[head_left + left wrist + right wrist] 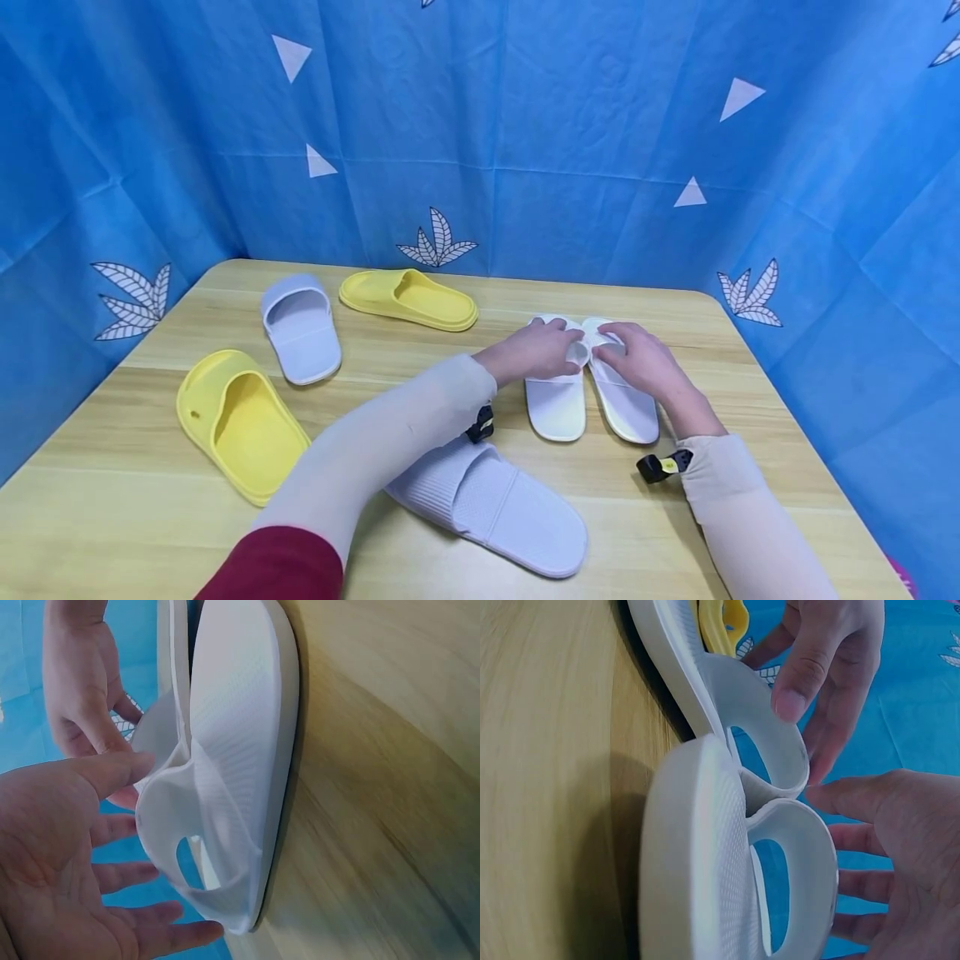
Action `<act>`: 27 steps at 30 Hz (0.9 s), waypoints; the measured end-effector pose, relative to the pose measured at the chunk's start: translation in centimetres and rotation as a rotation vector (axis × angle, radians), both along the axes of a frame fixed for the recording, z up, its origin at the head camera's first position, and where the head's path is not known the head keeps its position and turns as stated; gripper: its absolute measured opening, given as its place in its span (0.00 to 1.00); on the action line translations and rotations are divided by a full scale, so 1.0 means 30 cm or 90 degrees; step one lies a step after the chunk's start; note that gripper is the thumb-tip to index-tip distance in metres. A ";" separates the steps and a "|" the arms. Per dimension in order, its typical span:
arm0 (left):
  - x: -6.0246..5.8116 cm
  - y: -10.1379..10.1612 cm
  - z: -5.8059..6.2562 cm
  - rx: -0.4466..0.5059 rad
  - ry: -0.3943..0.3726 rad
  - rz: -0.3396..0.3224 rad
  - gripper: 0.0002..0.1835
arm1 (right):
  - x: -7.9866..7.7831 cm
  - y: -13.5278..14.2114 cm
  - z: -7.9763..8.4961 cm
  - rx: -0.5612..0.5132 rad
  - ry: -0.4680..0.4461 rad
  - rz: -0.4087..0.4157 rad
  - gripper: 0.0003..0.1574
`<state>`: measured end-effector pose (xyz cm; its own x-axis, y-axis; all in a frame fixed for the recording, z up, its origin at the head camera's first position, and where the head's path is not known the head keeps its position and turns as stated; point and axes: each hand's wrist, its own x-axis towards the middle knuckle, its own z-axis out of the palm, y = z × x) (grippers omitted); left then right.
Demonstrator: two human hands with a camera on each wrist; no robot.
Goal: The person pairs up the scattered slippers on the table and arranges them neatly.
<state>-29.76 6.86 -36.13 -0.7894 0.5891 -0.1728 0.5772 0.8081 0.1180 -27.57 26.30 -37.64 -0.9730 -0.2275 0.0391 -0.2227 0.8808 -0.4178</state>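
Observation:
Two white slippers stand side by side at the right of the table, toes toward the back and heels angled apart. My left hand [536, 348] reaches over the left white slipper [557, 410], fingers spread along its cut-out strap [169, 817]. Over the strap of the right white slipper [628, 408] is my right hand [639, 357], its fingers loosely spread. Beside the strap, the right wrist view shows the right hand [915, 855] with its fingers apart and the left hand [836, 667] above. Neither hand grips a slipper.
A lavender slipper [525, 517] lies in front, partly under my left forearm. Another lavender slipper [303, 337] sits at the back left. One yellow slipper [258, 437] is at the left and a second yellow slipper [431, 304] near the table's back edge. A blue curtain [465, 100] surrounds the table.

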 end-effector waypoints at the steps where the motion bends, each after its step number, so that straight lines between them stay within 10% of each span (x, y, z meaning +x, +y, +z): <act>1: -0.001 -0.006 0.002 0.000 0.001 0.001 0.35 | 0.000 -0.001 0.001 -0.001 0.002 0.001 0.32; 27: -0.028 -0.209 0.029 0.056 -0.010 0.039 0.34 | 0.019 -0.033 0.008 -0.019 0.028 0.010 0.30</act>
